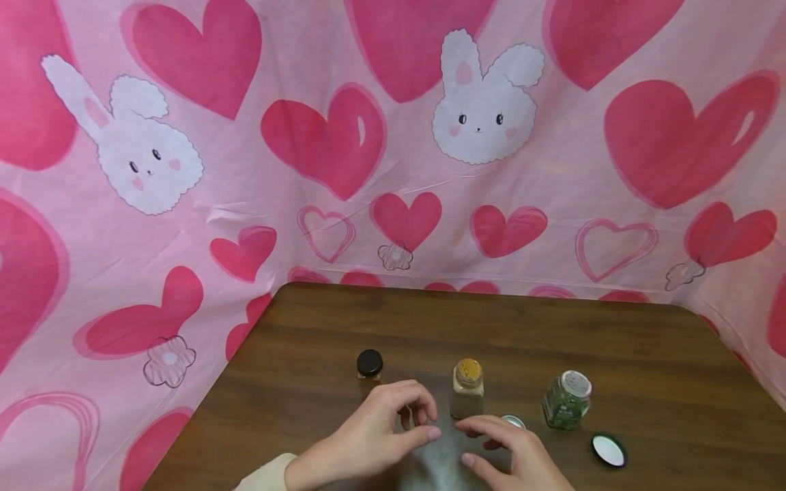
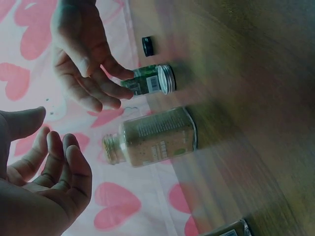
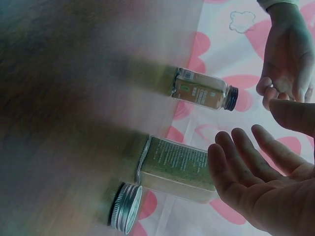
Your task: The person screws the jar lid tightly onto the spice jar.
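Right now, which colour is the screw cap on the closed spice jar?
Black; the screw cap shows best in the head view.

Beyond the right hand point(image 1: 516, 450), the jar point(image 1: 467, 402) looks like smooth glass, the lid point(image 3: 121, 209) ridged, shiny metal. Below the hand, the table point(image 1: 405, 320) appears wood-grained (faintly glossy).

In the head view, 1 black-capped jar point(image 1: 370, 363) left of the tan jar point(image 1: 467, 401) is partly hidden by the left hand point(image 1: 387, 424).
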A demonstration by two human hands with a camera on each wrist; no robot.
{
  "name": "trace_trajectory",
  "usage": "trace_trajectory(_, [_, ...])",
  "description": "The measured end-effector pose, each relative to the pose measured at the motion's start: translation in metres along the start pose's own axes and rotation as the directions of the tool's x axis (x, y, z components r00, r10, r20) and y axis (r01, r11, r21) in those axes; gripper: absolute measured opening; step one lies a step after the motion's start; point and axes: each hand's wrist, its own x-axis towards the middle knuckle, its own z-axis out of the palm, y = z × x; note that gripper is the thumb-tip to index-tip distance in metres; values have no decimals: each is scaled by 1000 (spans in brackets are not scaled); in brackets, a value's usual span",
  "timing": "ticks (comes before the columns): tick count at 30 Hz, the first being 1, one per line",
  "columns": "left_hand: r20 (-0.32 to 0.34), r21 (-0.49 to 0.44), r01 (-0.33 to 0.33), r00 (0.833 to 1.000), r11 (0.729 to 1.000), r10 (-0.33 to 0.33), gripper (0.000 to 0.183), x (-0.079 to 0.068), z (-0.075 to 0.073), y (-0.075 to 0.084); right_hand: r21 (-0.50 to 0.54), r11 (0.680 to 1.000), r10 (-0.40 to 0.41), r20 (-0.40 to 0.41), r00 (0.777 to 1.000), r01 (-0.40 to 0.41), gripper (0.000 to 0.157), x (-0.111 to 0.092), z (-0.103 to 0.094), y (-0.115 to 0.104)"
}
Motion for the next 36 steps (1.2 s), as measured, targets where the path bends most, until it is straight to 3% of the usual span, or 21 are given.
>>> trace_trajectory(8, [9,0,1,1000,1000,-1,18,2,3,1,-23,999,-36,-41,998,36,31,-3,1,3])
trace_trajectory(17, [18,-22,35,999,999,-34,14,4,7,-1,-15,999,-41,-40,998,41,35,-10,10,58])
trace_trajectory(21, [15,-19,32,999,999,-32,15,6,9,-2,-53,996,-73,-37,997,71,34,-10,4,41])
trace_trajectory(26, [20,-32,77,997,997,-76,16,8,11,-4,-103,995,-5,-52,999,0,30,-11,-6,12])
trace_trajectory(36, [3,-26,168,986,985,-168,13,15,16,-9,-242,970,-82,-178,981,37,34,-16,-10,18])
